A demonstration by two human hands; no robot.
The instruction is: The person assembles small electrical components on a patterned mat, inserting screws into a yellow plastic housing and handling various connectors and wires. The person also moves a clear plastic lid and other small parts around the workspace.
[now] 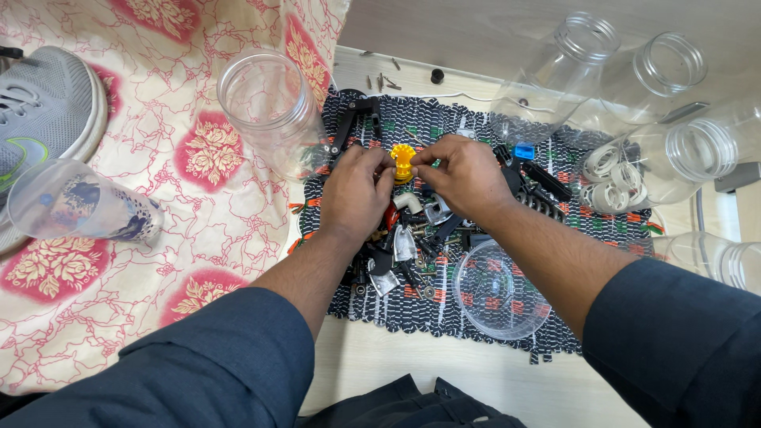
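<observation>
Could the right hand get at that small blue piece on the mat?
Probably yes: the blue piece lies uncovered on the woven mat just beyond the right hand, though both hands now pinch the yellow part.

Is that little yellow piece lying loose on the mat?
No, the yellow piece is pinched between the fingertips of the left hand and the right hand, above the woven mat.

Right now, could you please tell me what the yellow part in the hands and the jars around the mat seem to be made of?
Yellow part: apparently moulded plastic, uniformly bright and opaque. Jars, such as the upright one: clear plastic by the look, see-through with threaded necks; glass cannot be excluded.
</observation>
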